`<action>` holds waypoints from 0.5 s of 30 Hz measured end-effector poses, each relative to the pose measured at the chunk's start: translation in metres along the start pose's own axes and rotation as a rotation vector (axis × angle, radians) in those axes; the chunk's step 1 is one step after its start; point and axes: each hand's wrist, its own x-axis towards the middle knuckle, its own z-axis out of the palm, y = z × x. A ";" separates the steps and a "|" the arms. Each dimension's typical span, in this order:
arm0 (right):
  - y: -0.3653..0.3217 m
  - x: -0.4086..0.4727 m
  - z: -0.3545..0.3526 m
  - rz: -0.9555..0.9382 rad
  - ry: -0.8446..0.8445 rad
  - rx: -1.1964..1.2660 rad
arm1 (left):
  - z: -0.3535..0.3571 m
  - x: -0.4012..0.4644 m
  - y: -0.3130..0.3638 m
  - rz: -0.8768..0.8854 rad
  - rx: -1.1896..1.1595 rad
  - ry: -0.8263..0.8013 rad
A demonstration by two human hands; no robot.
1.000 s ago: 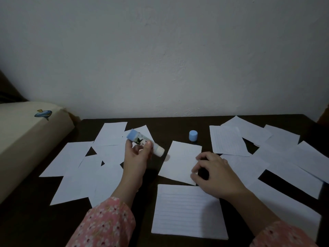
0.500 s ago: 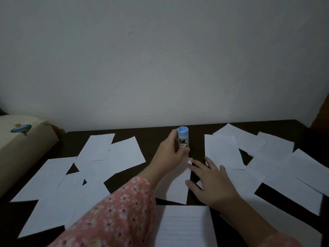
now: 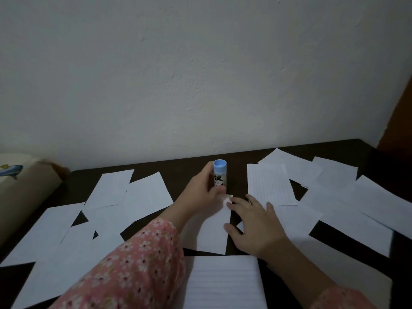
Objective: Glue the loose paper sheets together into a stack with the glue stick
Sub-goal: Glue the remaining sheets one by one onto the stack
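Left hand (image 3: 201,192) has its fingers (image 3: 208,172) wrapped round the glue stick (image 3: 219,173), which stands upright at the back of the dark worktop (image 3: 182,175), blue end up, close to the wall (image 3: 200,74). Can't tell if that blue end is the cap or the base. Right hand (image 3: 254,228) lies flat, fingers relaxed and spread, pressing on the right edge of the small sheet (image 3: 211,233) in the middle, just below the stick. A lined sheet (image 3: 223,284) sits nearest me, touching nothing. Loose sheets overlap in a left pile (image 3: 107,210) and more spread out in a right pile (image 3: 334,197). Floral pink sleeve (image 3: 133,264) on the left arm. Cream thing with a blue fish print (image 3: 11,170) at far left.
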 end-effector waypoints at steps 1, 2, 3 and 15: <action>0.000 0.000 0.000 0.001 0.001 0.001 | -0.003 0.000 -0.002 -0.002 0.010 -0.002; 0.000 0.000 -0.001 0.003 0.001 0.002 | -0.007 0.000 -0.004 -0.004 0.019 0.002; 0.000 0.000 -0.001 0.005 0.000 0.001 | -0.011 -0.001 -0.006 -0.016 0.019 0.009; -0.002 -0.001 -0.001 0.005 0.010 -0.007 | -0.036 -0.007 -0.034 -0.143 0.065 0.109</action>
